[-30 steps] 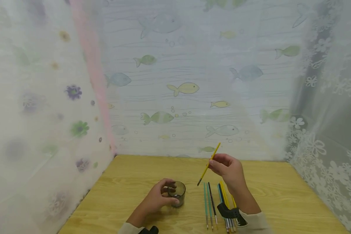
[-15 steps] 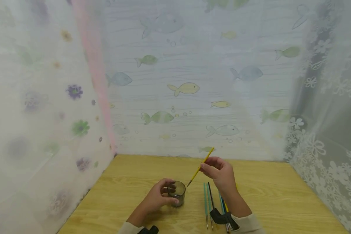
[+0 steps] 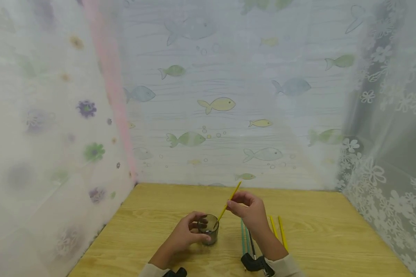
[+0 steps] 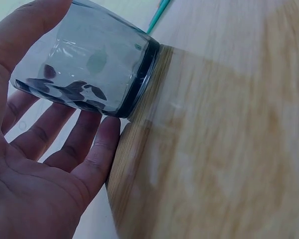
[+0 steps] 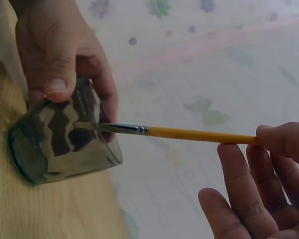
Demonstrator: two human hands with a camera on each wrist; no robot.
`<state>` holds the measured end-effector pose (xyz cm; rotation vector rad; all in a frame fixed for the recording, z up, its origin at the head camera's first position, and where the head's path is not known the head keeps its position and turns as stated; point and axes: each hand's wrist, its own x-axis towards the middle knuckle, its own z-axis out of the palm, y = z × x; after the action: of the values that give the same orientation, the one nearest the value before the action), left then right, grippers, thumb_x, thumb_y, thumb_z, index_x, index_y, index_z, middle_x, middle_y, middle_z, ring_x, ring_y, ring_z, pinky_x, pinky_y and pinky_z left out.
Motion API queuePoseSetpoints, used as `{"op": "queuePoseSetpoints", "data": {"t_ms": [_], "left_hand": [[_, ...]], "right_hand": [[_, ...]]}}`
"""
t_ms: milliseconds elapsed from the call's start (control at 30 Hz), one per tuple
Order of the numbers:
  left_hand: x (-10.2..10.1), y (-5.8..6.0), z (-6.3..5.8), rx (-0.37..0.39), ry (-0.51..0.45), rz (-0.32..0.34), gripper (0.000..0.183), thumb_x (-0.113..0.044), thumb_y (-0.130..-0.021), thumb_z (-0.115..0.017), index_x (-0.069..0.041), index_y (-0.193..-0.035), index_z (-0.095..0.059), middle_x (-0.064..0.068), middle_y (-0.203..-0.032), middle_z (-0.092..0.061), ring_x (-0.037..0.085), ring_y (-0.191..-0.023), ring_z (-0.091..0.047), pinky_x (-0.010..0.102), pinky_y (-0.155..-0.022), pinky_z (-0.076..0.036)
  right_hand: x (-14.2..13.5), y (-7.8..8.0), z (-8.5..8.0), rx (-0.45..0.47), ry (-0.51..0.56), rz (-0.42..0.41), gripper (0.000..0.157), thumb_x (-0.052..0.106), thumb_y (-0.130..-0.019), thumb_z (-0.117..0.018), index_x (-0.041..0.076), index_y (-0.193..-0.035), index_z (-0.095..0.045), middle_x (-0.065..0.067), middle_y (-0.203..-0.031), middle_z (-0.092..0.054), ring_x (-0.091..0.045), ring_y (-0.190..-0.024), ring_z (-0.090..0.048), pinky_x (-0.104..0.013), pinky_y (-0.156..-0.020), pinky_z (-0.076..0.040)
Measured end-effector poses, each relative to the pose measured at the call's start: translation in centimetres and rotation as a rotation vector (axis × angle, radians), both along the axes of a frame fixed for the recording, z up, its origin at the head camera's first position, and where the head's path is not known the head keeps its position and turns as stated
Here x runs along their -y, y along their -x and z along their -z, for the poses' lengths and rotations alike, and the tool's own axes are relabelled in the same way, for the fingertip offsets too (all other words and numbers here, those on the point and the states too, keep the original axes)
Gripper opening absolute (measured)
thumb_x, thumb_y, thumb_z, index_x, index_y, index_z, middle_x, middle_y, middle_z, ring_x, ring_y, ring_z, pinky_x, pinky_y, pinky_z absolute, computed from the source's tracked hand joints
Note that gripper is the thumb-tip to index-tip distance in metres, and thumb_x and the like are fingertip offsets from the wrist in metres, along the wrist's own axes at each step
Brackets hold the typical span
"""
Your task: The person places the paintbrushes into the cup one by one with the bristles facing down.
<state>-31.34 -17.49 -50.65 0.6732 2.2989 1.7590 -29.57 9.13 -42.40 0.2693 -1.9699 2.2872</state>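
Note:
A smoky, see-through glass tumbler (image 3: pixel 213 235) stands upright on the table, and my left hand (image 3: pixel 184 234) grips it from the left. In the left wrist view, curled fingers and thumb lie around the tumbler (image 4: pixel 99 55). With thumb and fingertips, my right hand (image 3: pixel 252 215) pinches a yellow paintbrush (image 3: pixel 234 193) near its upper handle. The brush slants down to the left, bristles lowest. In the right wrist view, the paintbrush (image 5: pixel 189 134) has its bristle end inside the tumbler's mouth, with part of its metal ferrule outside.
Teal paintbrushes (image 3: pixel 243 236) and a dark one (image 3: pixel 252 244) lie on the wooden table (image 3: pixel 173 200), partly under my right forearm. Yellow paintbrushes (image 3: pixel 282 231) lie to its right. A fish-patterned curtain (image 3: pixel 218 104) hangs behind the table; patterned sheets hang at both sides.
My right hand has moved left and slightly down with the yellow paintbrush, from above the other brushes to the tumbler's mouth. My left hand and the tumbler have stayed in place.

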Motion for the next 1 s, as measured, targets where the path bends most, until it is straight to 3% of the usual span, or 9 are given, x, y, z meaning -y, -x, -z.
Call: {"op": "queuePoseSetpoints", "data": {"t_ms": [367,667,1000], "left_hand": [[0.1,0.1,0.4,0.015,-0.017,0.008,0.072,-0.026,-0.086,-0.087,-0.015,-0.148,-0.052,0.017,-0.142,-0.058,0.036,-0.129,-0.060,0.035,-0.099,-0.056],[0.1,0.0,0.0,0.020,-0.026,0.006,0.071,-0.021,-0.087,-0.086,-0.013,-0.148,-0.051,0.018,-0.142,-0.058,0.036,-0.129,-0.061,0.034,-0.100,-0.056],[0.1,-0.2,-0.2,0.033,-0.031,0.017,0.073,-0.022,-0.087,-0.086,-0.010,-0.150,-0.050,0.018,-0.143,-0.057,0.038,-0.130,-0.060,0.038,-0.101,-0.056]], "right_hand": [[0.6,0.2,1.1,0.033,-0.015,-0.035,0.032,0.011,-0.088,-0.083,-0.004,-0.112,-0.068,-0.014,-0.104,-0.071,-0.033,-0.095,-0.077,-0.040,-0.086,-0.062],[1.2,0.2,1.7,0.040,-0.054,-0.062,0.031,0.009,-0.088,-0.083,-0.004,-0.113,-0.068,-0.017,-0.105,-0.071,-0.031,-0.093,-0.077,-0.037,-0.084,-0.063],[1.5,0.3,2.8,0.034,-0.105,-0.081,0.031,0.013,-0.091,-0.081,-0.003,-0.114,-0.068,-0.015,-0.106,-0.072,-0.029,-0.094,-0.077,-0.045,-0.091,-0.061]]}}
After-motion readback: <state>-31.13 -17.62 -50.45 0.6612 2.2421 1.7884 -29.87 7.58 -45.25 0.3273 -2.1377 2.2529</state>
